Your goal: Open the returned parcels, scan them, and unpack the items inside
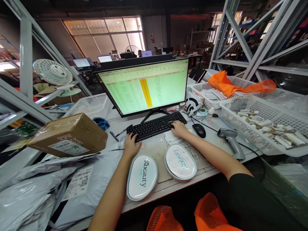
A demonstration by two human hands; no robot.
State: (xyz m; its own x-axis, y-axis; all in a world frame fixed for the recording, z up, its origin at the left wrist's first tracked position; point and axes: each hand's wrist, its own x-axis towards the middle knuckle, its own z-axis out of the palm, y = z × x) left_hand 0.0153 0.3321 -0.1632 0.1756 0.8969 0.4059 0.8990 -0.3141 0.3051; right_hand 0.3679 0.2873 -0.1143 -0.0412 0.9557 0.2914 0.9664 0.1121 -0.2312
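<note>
Left hand (131, 145) and right hand (179, 129), fingers slightly apart, on black keyboard (157, 126) beneath 1 monitor (146, 88)

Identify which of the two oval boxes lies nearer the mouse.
The right oval box, with pale teal lettering; the left oval box, with darker lettering, sits farther from the mouse.

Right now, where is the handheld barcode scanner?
In the head view, the handheld barcode scanner lies at right on the desk, between the black mouse and the white basket.
</note>
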